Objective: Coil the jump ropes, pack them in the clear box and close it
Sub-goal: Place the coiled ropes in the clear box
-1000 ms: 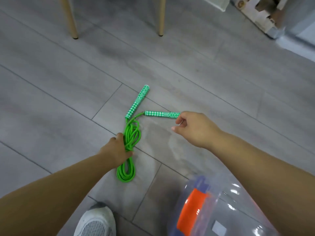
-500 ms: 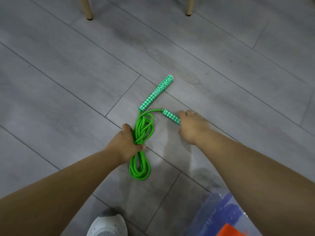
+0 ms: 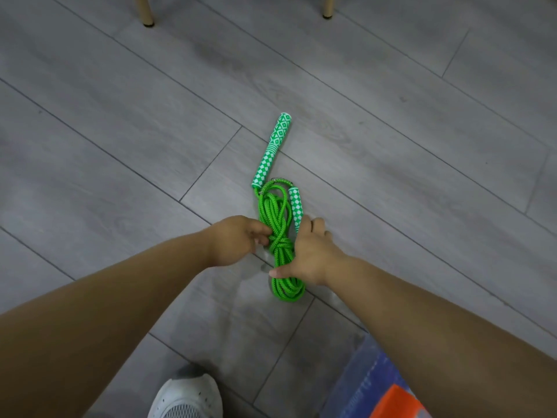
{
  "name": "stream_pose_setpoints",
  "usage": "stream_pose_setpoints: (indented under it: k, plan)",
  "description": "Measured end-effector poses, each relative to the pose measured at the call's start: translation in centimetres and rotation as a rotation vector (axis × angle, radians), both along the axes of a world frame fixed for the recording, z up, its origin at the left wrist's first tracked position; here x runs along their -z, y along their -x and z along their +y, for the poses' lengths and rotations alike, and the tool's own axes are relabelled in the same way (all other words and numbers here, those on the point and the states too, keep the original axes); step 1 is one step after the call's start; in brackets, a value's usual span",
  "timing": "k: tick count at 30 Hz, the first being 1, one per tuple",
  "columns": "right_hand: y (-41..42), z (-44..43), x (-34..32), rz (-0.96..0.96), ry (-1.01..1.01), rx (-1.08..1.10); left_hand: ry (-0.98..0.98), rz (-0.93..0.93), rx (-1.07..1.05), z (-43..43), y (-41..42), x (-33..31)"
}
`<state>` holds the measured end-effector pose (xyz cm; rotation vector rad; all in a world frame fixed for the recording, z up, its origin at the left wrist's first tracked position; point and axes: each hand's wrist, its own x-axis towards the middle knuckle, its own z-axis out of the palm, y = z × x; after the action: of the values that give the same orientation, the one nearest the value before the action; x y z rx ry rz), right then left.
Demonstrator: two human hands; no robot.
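A green jump rope (image 3: 278,218) lies coiled in a long bundle on the grey floor. One green-and-white handle (image 3: 272,150) points away from me, free on the floor. The second handle (image 3: 296,208) lies alongside the coil. My left hand (image 3: 238,239) grips the middle of the coil from the left. My right hand (image 3: 310,251) holds the second handle against the coil from the right, thumb stretched toward me. The clear box (image 3: 370,387) shows at the bottom right, partly hidden by my right arm, with something orange and blue inside.
Two wooden furniture legs (image 3: 146,10) (image 3: 328,6) stand at the top edge. My white shoe (image 3: 187,396) is at the bottom, left of the box. Grey plank floor (image 3: 120,116) spreads all around the rope.
My right hand swung the second handle round from pointing right until it lies along the coil, then closed in beside my left hand. The view tilted down.
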<state>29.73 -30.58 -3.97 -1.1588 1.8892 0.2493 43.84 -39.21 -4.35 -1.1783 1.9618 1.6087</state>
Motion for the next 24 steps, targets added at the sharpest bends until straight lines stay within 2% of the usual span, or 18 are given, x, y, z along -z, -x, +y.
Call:
stream_pose_setpoints:
  k: [3,6,11,16,18,19,21,24]
  plan:
    - [-0.9,0.1,0.4,0.047,0.033,0.018,0.381,-0.052,0.208,-1.4,0.0,0.7]
    - [-0.7,0.2,0.5,0.084,0.038,-0.007,0.711,-0.073,0.2,-3.1,-0.1,1.2]
    - [1.5,1.0,0.2,0.13,0.083,-0.149,0.816,-0.265,0.422,-4.2,0.5,1.1]
    - [1.9,0.9,0.2,0.159,0.055,-0.07,0.989,-0.408,0.587,-4.2,1.0,1.0]
    - [2.0,0.7,0.3,0.168,0.053,0.001,0.961,-0.477,0.608,-4.5,1.1,0.8]
    - [1.9,0.5,0.3,0.16,0.053,0.048,0.888,-0.498,0.547,-4.7,1.2,0.7]
    - [1.8,0.3,0.4,0.151,0.063,0.106,0.664,-0.519,0.34,-4.5,1.3,0.6]
    - [1.3,0.2,0.6,0.162,0.084,0.143,0.448,-0.4,0.053,-3.3,1.6,1.7]
